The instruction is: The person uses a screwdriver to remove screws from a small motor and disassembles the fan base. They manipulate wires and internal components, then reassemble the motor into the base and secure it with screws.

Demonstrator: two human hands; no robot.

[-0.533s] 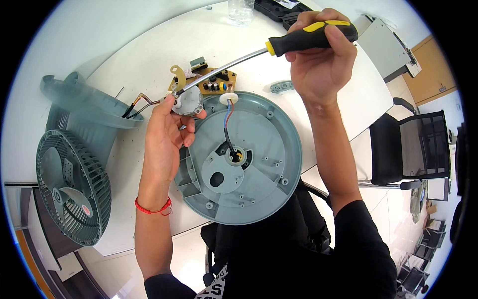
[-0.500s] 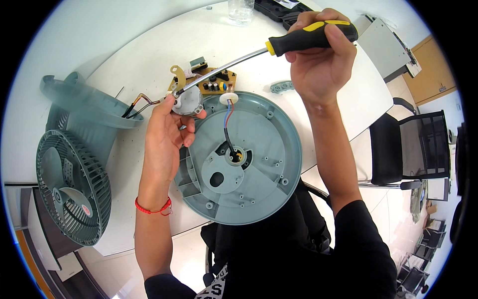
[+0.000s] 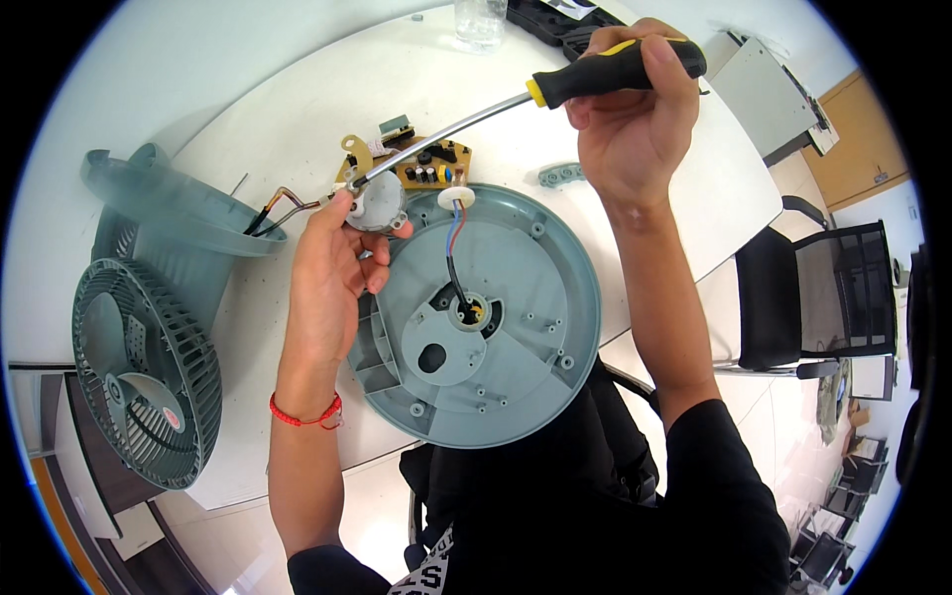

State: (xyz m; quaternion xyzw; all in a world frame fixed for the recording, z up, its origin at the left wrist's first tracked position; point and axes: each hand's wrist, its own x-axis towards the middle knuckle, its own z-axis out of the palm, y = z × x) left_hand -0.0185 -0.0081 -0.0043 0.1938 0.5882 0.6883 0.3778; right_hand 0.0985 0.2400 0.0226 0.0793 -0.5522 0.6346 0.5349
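My left hand [image 3: 332,268] grips a round silver motor [image 3: 379,209] with a brassy bracket [image 3: 358,152] at its top. My right hand [image 3: 640,139] is closed round the black-and-yellow handle of a screwdriver [image 3: 605,77], whose long shaft runs down-left to the motor beside my left thumb. Just behind the motor lies a tan circuit board [image 3: 432,172]. Below it, a large round grey-green plastic base [image 3: 531,263] rests at the table's near edge, with red and blue wires [image 3: 454,226] running from its centre to a small white disc [image 3: 456,196].
The white table [image 3: 258,129] holds a grey-green fan grille with blades [image 3: 149,372], a housing with wires [image 3: 178,213], a small grey strip [image 3: 562,174], a clear cup [image 3: 479,25] and an open black case [image 3: 545,20]. A black mesh chair [image 3: 813,293] stands at the right.
My right hand and the screwdriver handle have shifted slightly to the left and turned a little. The tip still meets the motor, and my left hand is almost unchanged.
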